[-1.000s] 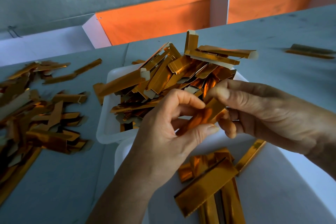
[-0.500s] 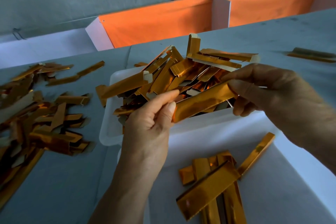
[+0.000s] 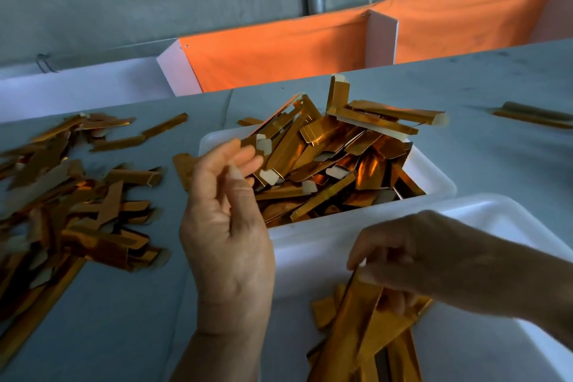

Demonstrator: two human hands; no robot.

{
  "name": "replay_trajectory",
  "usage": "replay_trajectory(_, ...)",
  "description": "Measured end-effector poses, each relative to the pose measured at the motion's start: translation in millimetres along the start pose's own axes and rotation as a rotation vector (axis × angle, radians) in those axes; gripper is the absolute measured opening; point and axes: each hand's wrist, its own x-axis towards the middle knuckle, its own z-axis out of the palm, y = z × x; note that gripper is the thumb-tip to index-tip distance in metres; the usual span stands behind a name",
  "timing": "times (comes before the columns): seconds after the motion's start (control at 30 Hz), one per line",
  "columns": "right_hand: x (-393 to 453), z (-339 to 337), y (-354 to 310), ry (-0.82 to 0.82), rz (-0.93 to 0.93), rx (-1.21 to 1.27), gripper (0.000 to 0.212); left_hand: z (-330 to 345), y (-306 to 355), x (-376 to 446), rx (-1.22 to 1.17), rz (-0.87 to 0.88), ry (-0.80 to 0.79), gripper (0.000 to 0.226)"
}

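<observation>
A white tub point(image 3: 434, 186) in the middle of the table is heaped with several flat gold foil carton blanks point(image 3: 328, 164). My left hand point(image 3: 226, 226) hovers at the tub's left edge, palm up, fingers loosely curled and holding nothing. Lower right, my right hand point(image 3: 434, 263) pinches the upper end of a folded gold carton point(image 3: 350, 316), which leans down onto the folded cartons point(image 3: 390, 357) lying in a nearer white tray point(image 3: 511, 220).
A loose spread of gold blanks point(image 3: 62, 205) covers the table's left side. One gold piece point(image 3: 533, 115) lies far right on the grey table point(image 3: 465, 84). Orange cloth bins point(image 3: 279, 56) with white dividers stand behind the table.
My left hand let go of the carton and drew back toward the tub's left edge. My right hand carried the folded carton down to the pile in the near tray.
</observation>
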Motion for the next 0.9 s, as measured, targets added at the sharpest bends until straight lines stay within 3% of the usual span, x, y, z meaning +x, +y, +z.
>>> replay_trajectory(0.17,-1.1,7.6,-12.4,0.105,-0.019,-0.444,0.021,-1.0,-1.8,-0.4,0.021,-0.011,0.01,0.027)
replay_trajectory(0.27,-6.9,-8.8,-27.2,0.156,-0.056,-0.466,0.016,0.9,0.4,-1.9,0.044,0.015,-0.007,0.03)
replay_trajectory(0.43,14.6,-31.0,-47.8,0.27,-0.289,-0.298,0.023,2.5,-0.4,-2.6,0.091,0.05,-0.027,0.031)
replay_trajectory(0.7,90.4,-24.5,-38.8,-0.023,-0.218,-0.455,0.025,4.5,0.3,-5.5,0.126,0.049,-0.126,0.028)
replay_trajectory(0.9,105.6,-12.1,-35.3,0.037,-0.167,-0.649,0.031,4.9,0.2,-6.3,0.19,0.061,-0.193,0.033)
